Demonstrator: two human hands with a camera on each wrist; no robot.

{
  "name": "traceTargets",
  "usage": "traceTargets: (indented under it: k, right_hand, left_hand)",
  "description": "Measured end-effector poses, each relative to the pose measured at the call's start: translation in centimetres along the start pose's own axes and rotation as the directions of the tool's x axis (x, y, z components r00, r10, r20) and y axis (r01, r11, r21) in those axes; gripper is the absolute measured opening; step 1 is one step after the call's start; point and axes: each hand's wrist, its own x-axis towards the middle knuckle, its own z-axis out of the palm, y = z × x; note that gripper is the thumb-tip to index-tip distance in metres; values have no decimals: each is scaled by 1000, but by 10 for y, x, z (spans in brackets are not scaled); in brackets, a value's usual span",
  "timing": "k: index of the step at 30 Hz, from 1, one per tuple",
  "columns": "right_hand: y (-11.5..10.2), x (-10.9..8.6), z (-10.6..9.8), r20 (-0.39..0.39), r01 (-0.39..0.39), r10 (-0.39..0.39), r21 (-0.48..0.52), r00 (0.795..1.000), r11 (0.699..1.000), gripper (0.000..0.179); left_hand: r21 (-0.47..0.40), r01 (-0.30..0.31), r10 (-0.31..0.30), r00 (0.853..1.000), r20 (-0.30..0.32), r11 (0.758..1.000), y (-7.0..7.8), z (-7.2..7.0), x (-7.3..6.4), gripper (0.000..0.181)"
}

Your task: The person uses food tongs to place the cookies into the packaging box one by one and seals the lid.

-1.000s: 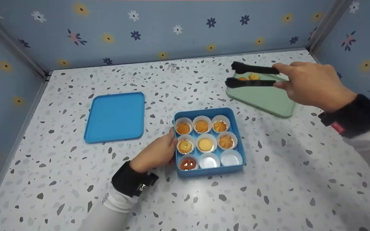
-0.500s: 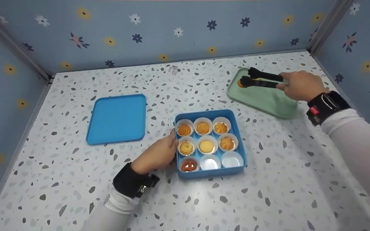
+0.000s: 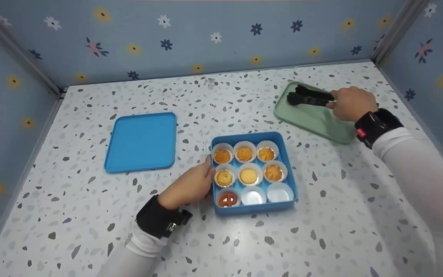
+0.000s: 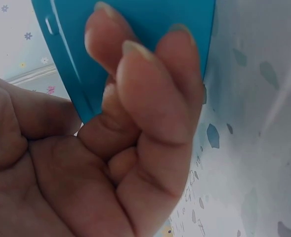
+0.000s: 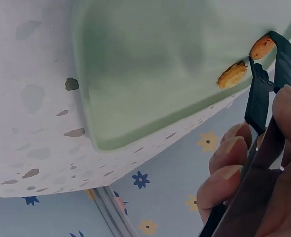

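nine white paper cups (image 3: pixel 253 196) stand in three rows inside a blue box (image 3: pixel 256 209) at the middle of the counter (image 3: pixel 225 246). seven of them hold cookies (image 3: pixel 249 176); the middle and right cups of the near row show bare white bottoms. the left hand (image 3: pixel 189 184) grips the box by its left wall, its fingers bent against the outside. the right hand (image 3: pixel 354 103) is clamped around black tongs (image 3: pixel 313 101) above a green tray (image 3: pixel 313 124) at the back right. in the right wrist view, the tongs' two tips are apart, on either side of an orange cookie (image 5: pixel 262 47) on the tray; i cannot tell whether they squeeze it. a golden cookie (image 5: pixel 231 75) lies just beside it. left of the box, apart from it, a blue lid (image 3: pixel 142 142) lies flat. flowered walls (image 3: pixel 190 19) enclose the counter's back and sides.
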Motion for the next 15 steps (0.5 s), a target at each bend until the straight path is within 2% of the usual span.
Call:
traceTargets:
  k: [6,15]
  right_hand:
    - [-6,0,-3,-77,28,-34,-83,996,996,49]
    - [1,-10,-16,-35,32,-34,-62,999,998,50]
  left_hand:
    - [-15,32,-32,999,0,999,0,0,0,60]
    - [-32,39,-39,999,2,999,0,0,0,60]
